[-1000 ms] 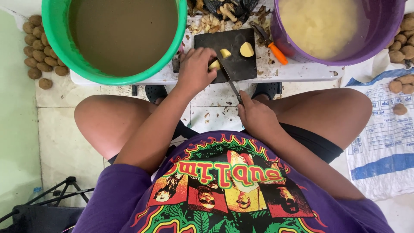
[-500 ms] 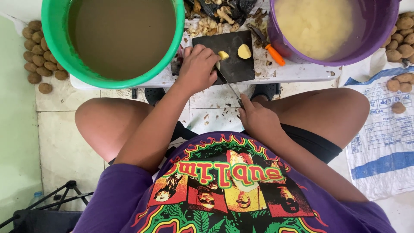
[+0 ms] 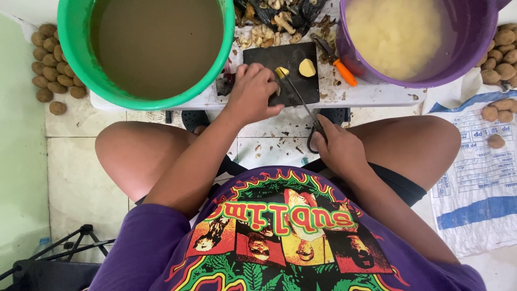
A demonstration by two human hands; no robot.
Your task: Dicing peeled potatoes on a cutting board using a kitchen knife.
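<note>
Green tub point(image 3: 75, 59): largest item, at the person's left on the white bench point(image 3: 371, 91), full of murky brown water; its rim sits just beside the cutting board.
Purple tub point(image 3: 474, 48): at the right, holding pale peeled pieces in cloudy water; near enough for cut pieces to go in without a long reach.
Printed sack point(image 3: 474, 178): flat on the floor at the right, a few unpeeled potatoes point(image 3: 498, 110) on it; more are heaped by both tubs.
Cutting board point(image 3: 291, 78): black, between the tubs, peelings piled behind it; best kept square to the knees so the blade travels straight.
Left hand point(image 3: 254, 94): fingers curled down over a peeled potato piece point(image 3: 280, 71) at the board's left half, pinning it. Judgement: knuckles should stay ahead of fingertips, clear of the edge.
Right hand point(image 3: 336, 148): fingers wrapped tight about the knife's handle, low near the lap.
Knife point(image 3: 297, 94): thin blade slanting up to the held piece, tip at it. Judgement: press down through, without sawing sideways toward the holding hand.
Peeler point(image 3: 336, 60): orange handle, lying right of the board.
Loose half point(image 3: 307, 67): cut potato, apart from the blade, on the board.
</note>
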